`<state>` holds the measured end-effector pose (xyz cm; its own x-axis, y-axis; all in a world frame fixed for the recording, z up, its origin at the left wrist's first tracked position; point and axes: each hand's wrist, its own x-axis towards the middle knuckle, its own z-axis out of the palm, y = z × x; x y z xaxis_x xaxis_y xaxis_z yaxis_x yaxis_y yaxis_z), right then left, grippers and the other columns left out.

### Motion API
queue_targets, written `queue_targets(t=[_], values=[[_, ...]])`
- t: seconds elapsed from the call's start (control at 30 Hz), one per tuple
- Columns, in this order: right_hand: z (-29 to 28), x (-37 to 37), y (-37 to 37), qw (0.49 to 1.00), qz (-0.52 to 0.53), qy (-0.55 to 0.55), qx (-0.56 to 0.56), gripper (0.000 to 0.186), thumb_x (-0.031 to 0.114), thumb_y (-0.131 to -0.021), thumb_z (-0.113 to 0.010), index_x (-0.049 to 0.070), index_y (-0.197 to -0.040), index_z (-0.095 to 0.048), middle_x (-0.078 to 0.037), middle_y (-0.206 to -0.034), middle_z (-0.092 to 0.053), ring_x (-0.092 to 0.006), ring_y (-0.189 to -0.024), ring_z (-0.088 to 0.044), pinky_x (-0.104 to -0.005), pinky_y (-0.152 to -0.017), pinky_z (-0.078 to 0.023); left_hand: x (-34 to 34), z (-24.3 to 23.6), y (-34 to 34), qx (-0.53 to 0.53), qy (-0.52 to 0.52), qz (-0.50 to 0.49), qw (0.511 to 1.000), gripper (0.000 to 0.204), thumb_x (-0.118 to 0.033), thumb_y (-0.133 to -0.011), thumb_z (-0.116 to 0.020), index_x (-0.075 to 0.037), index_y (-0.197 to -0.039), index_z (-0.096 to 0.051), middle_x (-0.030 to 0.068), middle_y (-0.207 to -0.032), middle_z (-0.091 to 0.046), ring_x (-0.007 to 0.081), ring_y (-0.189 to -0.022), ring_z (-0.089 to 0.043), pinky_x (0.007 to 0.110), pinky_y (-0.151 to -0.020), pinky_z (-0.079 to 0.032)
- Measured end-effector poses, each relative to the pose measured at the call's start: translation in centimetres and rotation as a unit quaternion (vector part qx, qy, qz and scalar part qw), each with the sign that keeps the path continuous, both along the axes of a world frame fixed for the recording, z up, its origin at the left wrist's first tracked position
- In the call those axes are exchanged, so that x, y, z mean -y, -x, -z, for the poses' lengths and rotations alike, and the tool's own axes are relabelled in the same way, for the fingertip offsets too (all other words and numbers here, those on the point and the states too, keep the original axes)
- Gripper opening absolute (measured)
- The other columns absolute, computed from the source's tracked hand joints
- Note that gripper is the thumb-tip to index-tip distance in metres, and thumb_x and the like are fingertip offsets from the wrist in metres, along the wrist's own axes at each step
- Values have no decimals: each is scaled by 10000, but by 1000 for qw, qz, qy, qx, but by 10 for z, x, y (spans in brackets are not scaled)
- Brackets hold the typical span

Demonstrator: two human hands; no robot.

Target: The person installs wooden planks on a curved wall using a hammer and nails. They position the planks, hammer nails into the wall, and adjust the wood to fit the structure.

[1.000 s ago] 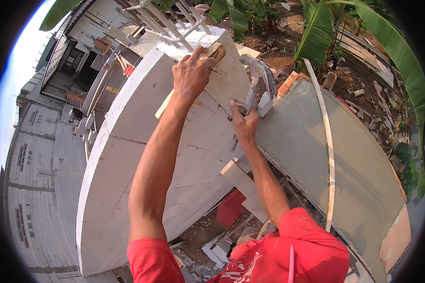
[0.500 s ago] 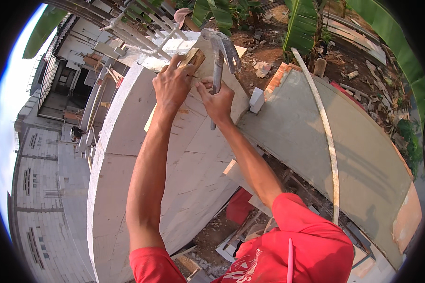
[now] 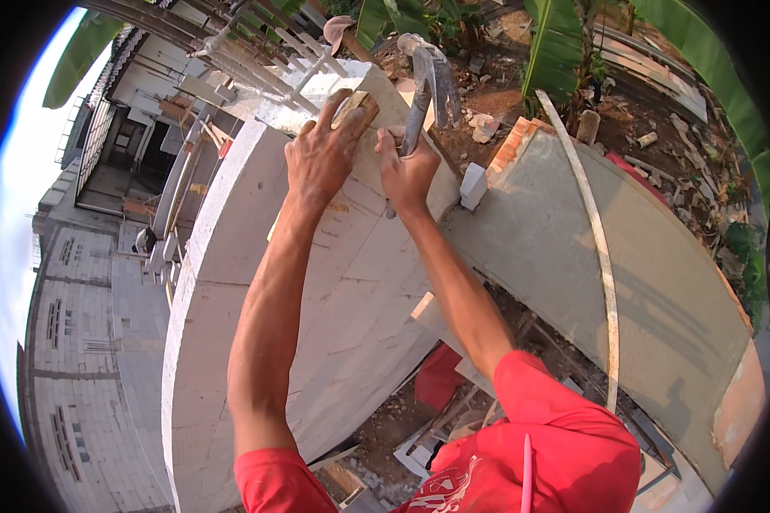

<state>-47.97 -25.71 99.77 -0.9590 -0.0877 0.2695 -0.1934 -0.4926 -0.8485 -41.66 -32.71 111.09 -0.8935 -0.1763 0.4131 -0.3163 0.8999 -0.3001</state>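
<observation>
My left hand (image 3: pixel 318 162) is pressed against a short piece of wood (image 3: pixel 361 106), its fingers around the wood at the top of the white block wall (image 3: pixel 316 299). In my right hand (image 3: pixel 409 175) is a claw hammer (image 3: pixel 436 77), gripped round the handle with the thumb up along it. The hammer's head points up and away, clear of the wood, with the claw toward the right. A pale strip under my left forearm is mostly hidden. I cannot make out any nail between the fingers.
A white block offcut (image 3: pixel 473 185) stands at the corner of a grey cement slab (image 3: pixel 565 256) on the right. Across the slab lies a long pale strip (image 3: pixel 595 231). Tied steel bars (image 3: pixel 265 73) rise beyond the wall. Loose timber (image 3: pixel 436 312) and rubble sit below.
My right hand has drawn away from my left, lifting the hammer up and to the right. My left hand stays on the wood, its fingers now flatter. The view has shifted slightly.
</observation>
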Motion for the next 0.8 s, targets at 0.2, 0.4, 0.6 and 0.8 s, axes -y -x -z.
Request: queue_targets(t=[0.2, 0.4, 0.6, 0.8], values=[[-3, 3, 15, 1000, -4, 6, 5, 146, 84, -940, -718, -27, -849, -696, -37, -677, -685, -80, -592, -612, -258, -555, -470, 1, -3, 1, 91, 36, 23, 995, 489, -36, -860, -656, -275, -1286, -669, -129, -1495, -501, 289, -971, -673, 408, -731, -623], [-2, 7, 16, 999, 22, 28, -30, 132, 70, -923, -730, -30, -843, -698, -38, -657, -673, -83, -581, -600, -270, -546, -466, 4, -5, -1, 161, 59, 35, 985, 513, 7, -856, -623, -248, -1299, -668, -182, -1476, -498, 251, -931, -617, 347, -716, -636], [-6, 6, 16, 1000, 16, -2, -17, 159, 78, -918, -732, -13, -791, -699, -21, -593, -609, -78, -536, -544, -301, -521, -438, 7, -5, -1, 171, 98, 59, 979, 480, 16, -847, -618, -196, -1272, -689, -180, -1446, -516, 250, -917, -599, 339, -703, -640], [-8, 2, 14, 1000, 0, 8, 5, 154, 83, -927, -729, -10, -808, -697, 0, -584, -598, -60, -523, -529, -282, -505, -427, 7, -5, -2, 167, 91, 53, 980, 482, 23, -844, -619, -185, -1273, -690, -174, -1466, -511, 248, -920, -597, 338, -699, -637]])
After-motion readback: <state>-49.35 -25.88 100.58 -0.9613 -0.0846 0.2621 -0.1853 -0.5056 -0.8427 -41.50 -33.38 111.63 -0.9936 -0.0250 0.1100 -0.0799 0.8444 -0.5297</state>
